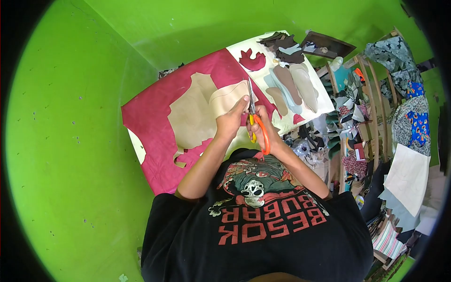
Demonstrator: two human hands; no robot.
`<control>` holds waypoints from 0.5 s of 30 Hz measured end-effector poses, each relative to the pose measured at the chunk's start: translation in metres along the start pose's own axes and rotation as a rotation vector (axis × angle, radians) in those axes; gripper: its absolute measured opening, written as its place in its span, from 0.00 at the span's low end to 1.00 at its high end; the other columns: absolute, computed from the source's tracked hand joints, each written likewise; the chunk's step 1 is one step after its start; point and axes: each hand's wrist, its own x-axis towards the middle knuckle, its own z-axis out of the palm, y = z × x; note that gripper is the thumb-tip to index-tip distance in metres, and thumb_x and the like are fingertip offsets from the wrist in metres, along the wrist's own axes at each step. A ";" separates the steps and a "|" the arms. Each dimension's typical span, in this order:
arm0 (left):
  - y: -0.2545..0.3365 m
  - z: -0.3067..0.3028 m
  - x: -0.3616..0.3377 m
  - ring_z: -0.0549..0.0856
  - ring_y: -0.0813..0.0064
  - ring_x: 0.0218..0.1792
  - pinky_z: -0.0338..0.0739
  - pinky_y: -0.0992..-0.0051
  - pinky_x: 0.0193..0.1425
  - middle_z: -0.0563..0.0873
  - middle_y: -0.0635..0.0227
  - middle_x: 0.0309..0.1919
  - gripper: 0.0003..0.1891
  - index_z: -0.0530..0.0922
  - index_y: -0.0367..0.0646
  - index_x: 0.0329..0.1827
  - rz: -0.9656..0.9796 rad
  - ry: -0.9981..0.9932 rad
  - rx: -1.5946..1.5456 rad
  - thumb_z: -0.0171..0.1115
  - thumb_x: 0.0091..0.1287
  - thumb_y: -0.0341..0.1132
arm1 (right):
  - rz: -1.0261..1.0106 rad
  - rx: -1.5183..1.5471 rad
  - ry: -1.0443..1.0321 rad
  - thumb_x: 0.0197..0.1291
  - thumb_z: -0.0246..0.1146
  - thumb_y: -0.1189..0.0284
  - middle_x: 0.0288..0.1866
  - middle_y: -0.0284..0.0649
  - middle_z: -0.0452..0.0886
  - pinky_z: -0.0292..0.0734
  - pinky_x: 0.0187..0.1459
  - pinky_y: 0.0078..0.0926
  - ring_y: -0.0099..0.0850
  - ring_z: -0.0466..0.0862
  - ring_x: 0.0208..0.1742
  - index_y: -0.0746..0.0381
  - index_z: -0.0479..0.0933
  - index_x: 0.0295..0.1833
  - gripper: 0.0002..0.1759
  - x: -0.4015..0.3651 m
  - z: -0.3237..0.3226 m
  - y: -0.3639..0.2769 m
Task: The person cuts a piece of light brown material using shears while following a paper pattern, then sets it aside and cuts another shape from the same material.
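My left hand (230,121) is closed on the edge of a beige leather piece (229,96), with the thumb on top. The piece has a curved line along it and is raised over the table. In my right hand (265,123) are scissors (265,136) with orange and yellow handles, their blades pointing away from me beside the right edge of the piece. Under the hands lie a larger beige sheet (190,115) with an irregular outline and a dark red sheet (150,110).
Sole-shaped pieces (286,87), dark scraps (284,49) and a red scrap (252,61) lie on the white table top (322,103). A green wall (70,141) stands at the left. Wooden racks (371,108) with fabric and scraps stand at the right.
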 end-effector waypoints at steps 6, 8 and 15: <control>0.009 -0.002 0.000 0.83 0.77 0.39 0.77 0.74 0.53 0.88 0.66 0.36 0.21 0.89 0.34 0.43 -0.085 -0.024 -0.067 0.76 0.69 0.48 | 0.064 0.055 -0.025 0.64 0.57 0.28 0.31 0.34 0.72 0.69 0.28 0.25 0.23 0.72 0.25 0.64 0.62 0.62 0.47 0.000 -0.004 -0.009; 0.015 -0.001 -0.001 0.82 0.80 0.37 0.78 0.77 0.48 0.87 0.70 0.36 0.17 0.89 0.34 0.48 -0.121 0.022 -0.016 0.73 0.73 0.43 | 0.022 -0.024 0.013 0.65 0.58 0.29 0.31 0.34 0.72 0.68 0.29 0.26 0.23 0.72 0.26 0.64 0.62 0.62 0.47 0.001 -0.004 0.012; 0.006 0.000 -0.001 0.82 0.80 0.37 0.77 0.77 0.47 0.87 0.70 0.35 0.18 0.89 0.35 0.46 -0.140 0.010 0.000 0.73 0.72 0.45 | -0.025 0.027 0.032 0.66 0.61 0.32 0.32 0.36 0.72 0.69 0.36 0.28 0.24 0.70 0.33 0.66 0.61 0.60 0.46 0.005 -0.004 0.013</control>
